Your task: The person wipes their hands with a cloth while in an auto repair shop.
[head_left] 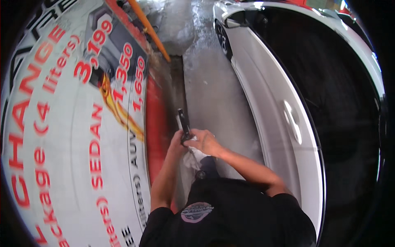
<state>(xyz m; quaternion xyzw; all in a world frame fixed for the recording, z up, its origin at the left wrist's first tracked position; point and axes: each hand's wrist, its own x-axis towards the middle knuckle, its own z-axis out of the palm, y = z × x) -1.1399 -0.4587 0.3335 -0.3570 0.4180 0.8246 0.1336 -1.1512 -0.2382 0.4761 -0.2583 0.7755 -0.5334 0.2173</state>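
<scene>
Grey floor [210,94] beneath black part [184,123] (left hand [176,139], right hand [205,142] clamped on it), long axis forward.

This looks like a car-service workshop: white car [269,82], concrete floor [214,94], large red-lettered price banner [74,136].

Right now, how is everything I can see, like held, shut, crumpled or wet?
Left hand: closed on the dark tool
Right hand: closed on the dark tool
Dark tool: held
White cloth: crumpled
Car door: shut
Car window: dark, looks closed
Orange pole: slanting
Floor: shiny, maybe wet
</scene>
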